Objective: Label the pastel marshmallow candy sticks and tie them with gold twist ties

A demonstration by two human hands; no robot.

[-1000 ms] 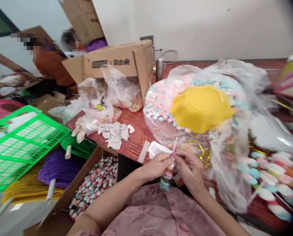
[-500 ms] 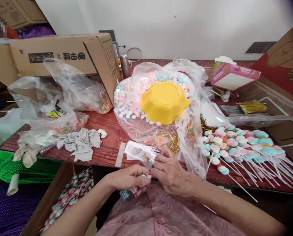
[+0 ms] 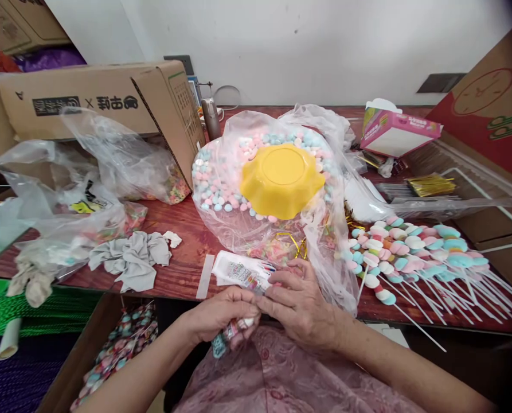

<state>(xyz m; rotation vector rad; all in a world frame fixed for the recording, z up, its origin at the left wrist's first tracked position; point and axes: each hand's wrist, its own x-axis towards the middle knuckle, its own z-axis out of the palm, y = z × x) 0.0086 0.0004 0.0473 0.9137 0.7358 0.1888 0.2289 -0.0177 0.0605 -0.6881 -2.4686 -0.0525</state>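
Note:
A marshmallow skewer in a printed clear wrapper (image 3: 219, 345), blue and pink, is held low in front of my lap. My left hand (image 3: 226, 310) is closed around its upper part, so much of it is hidden. Against the left fingertips press the thumb side and index finger of my right hand (image 3: 303, 310), at the wrapper's upper end; what they pinch is hidden. Just beyond the right fingers, a stack of printed clear bags (image 3: 238, 269) lies at the table edge. A strip of clear tape (image 3: 205, 276) is left of the stack.
An upturned yellow bowl (image 3: 281, 180) rests on a big plastic bag of pastel marshmallows (image 3: 215, 186). Marshmallow skewers (image 3: 410, 246) are piled at right, sticks over the edge. A grey cloth (image 3: 135, 258), cardboard box (image 3: 105, 97) and clear bags (image 3: 122, 155) are left.
My right fingers have come off the printed bags' corner and reach left against my left fingertips. The wrapped skewer shows more below my left hand. The view has shifted slightly right.

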